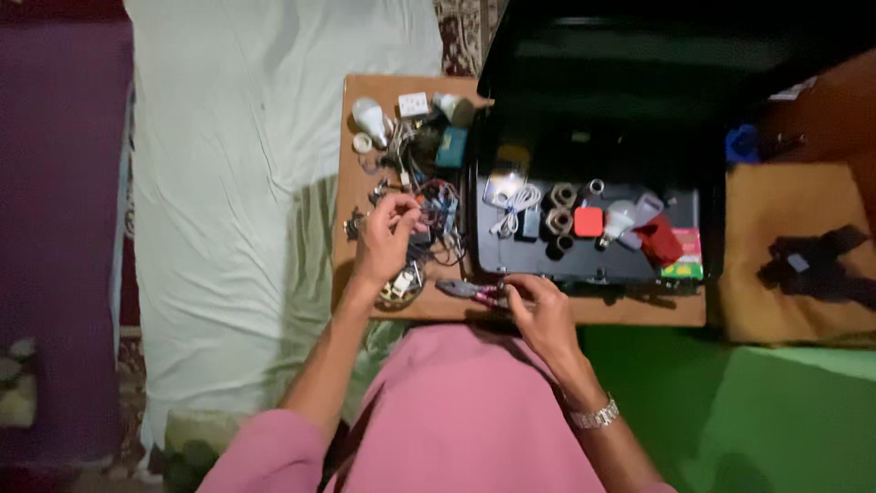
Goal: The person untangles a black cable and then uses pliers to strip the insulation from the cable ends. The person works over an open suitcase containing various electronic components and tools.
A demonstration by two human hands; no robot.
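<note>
Head view, looking down over lap in pink cloth.

Left hand (388, 239): fingers curled together, pinching at tangle of thin coloured wires and small electrical bits (429, 205) on flat brown wooden board (351, 146). Exact item in pinch too small to tell.

Right hand (540, 310): closed round handles of red-gripped metal pliers (467, 290), lying at near edge of board, nose pointing toward left hand.

Open black case (584, 228) just beside wires, packed w/ white cable coil, tape rolls, white bulb.

Risks, judged:
- Tug on one wire likely to drag whole tangle, sweep loose parts off board edge onto pale sheet.
- White round bulb (370, 117) at far corner apt to roll if board jolted.
- Plier nose near left fingers; slip = pinch.
- Dim light, small parts easy to mis-grab.
</note>
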